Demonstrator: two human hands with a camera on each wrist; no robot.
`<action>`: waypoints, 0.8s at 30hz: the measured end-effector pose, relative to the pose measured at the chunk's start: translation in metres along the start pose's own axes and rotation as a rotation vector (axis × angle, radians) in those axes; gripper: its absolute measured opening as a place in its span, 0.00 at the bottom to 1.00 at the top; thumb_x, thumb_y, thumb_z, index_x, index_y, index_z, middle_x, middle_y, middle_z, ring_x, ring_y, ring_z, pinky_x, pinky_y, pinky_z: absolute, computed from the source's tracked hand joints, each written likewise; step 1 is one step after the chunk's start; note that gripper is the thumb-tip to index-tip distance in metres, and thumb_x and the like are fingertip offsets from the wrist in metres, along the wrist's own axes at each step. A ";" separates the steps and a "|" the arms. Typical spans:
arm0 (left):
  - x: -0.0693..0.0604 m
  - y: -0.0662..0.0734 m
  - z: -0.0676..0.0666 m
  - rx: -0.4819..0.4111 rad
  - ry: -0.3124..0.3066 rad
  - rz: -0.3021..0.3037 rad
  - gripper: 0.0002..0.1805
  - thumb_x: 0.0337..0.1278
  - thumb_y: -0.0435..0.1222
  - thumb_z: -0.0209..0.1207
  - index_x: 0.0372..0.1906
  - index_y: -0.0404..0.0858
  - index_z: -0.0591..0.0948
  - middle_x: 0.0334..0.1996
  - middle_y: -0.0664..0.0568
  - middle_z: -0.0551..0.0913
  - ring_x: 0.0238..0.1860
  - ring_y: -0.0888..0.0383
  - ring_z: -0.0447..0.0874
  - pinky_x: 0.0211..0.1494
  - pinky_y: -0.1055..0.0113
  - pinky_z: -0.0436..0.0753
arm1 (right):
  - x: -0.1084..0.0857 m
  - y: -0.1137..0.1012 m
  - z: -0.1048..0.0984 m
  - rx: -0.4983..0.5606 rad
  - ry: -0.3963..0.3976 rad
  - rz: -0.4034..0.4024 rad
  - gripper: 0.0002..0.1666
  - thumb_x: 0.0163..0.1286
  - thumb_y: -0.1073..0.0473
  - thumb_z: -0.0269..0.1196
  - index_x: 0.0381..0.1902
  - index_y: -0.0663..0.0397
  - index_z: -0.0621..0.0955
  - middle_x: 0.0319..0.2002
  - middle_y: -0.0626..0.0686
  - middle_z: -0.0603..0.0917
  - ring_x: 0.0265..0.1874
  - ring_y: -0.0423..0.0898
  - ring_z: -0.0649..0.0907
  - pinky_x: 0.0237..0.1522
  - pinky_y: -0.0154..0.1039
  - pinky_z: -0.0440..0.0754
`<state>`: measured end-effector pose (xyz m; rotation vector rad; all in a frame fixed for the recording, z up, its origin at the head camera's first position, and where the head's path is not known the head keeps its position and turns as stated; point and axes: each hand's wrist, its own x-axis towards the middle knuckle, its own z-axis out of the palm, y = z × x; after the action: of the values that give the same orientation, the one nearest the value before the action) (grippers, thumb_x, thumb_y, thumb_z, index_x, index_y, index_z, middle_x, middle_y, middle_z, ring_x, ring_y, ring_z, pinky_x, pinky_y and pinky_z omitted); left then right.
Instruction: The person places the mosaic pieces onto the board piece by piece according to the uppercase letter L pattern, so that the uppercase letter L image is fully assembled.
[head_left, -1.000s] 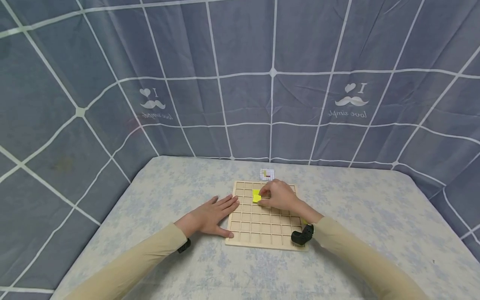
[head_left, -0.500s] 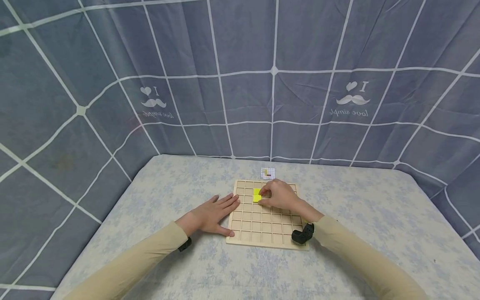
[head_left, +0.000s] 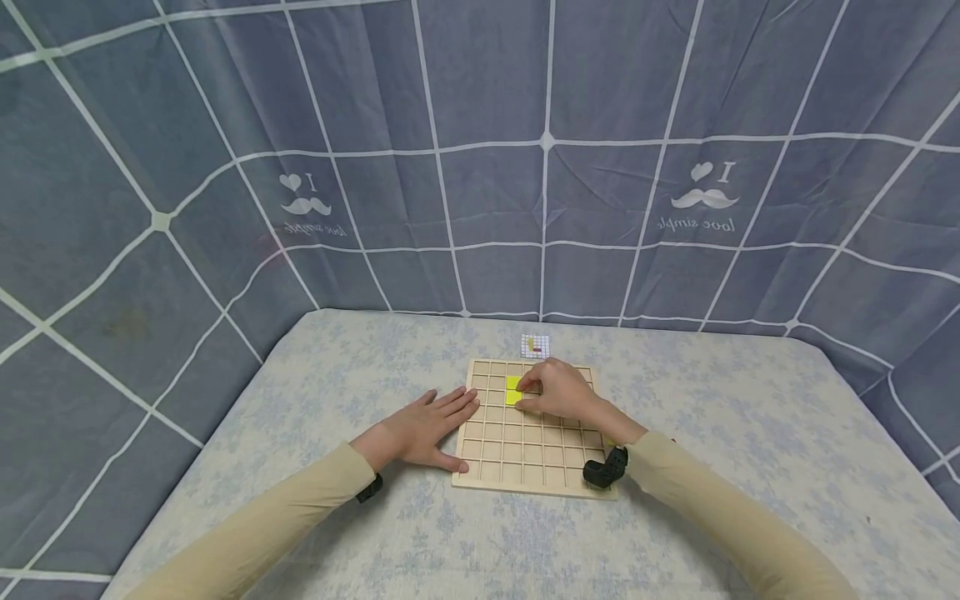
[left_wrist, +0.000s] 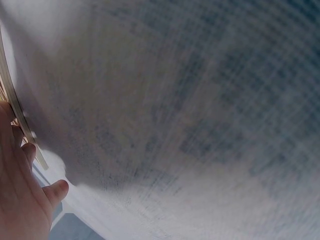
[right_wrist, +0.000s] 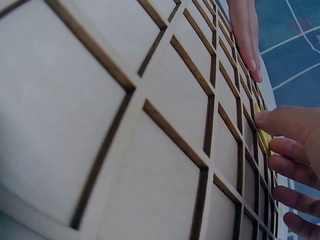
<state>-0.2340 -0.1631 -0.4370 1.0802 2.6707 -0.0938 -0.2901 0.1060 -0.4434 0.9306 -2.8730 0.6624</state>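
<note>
Nothing clearly shifts since the earlier frame — right hand [head_left: 561,392] pinches yellow tile [head_left: 513,397] near far edge of wooden grid board [head_left: 513,452]; left hand [head_left: 426,429] spread, released, at left edge. Risk: slack left-hand pressure — board slips, tile mis-seats.

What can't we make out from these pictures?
Card, head view: pattern too small to count its squares.
Board, head view: some squares hidden under the right hand.
Yellow block, right wrist view: mostly behind that same hand.
Left hand, left wrist view: cut off by the picture's left edge.
</note>
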 end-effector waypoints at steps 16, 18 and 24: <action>0.001 0.001 0.000 0.009 -0.017 -0.022 0.55 0.54 0.71 0.48 0.78 0.47 0.45 0.79 0.55 0.41 0.79 0.56 0.38 0.77 0.47 0.50 | -0.001 0.000 0.001 0.009 0.007 -0.031 0.14 0.52 0.48 0.74 0.34 0.49 0.89 0.33 0.44 0.88 0.33 0.39 0.82 0.36 0.34 0.80; 0.001 0.001 0.000 0.006 -0.011 -0.016 0.55 0.54 0.71 0.49 0.78 0.46 0.45 0.79 0.54 0.42 0.79 0.56 0.39 0.76 0.46 0.51 | -0.002 0.000 0.001 0.007 0.009 -0.037 0.14 0.52 0.49 0.74 0.34 0.49 0.89 0.33 0.44 0.88 0.34 0.39 0.82 0.36 0.35 0.80; 0.001 0.000 0.000 0.008 -0.007 -0.010 0.54 0.54 0.71 0.48 0.78 0.45 0.46 0.79 0.53 0.42 0.79 0.55 0.40 0.76 0.45 0.51 | -0.001 0.000 -0.001 -0.002 0.012 -0.029 0.14 0.53 0.48 0.74 0.34 0.47 0.89 0.33 0.43 0.88 0.33 0.39 0.81 0.36 0.34 0.79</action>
<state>-0.2348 -0.1623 -0.4376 1.0667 2.6717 -0.1105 -0.2888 0.1069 -0.4430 0.9625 -2.8439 0.6597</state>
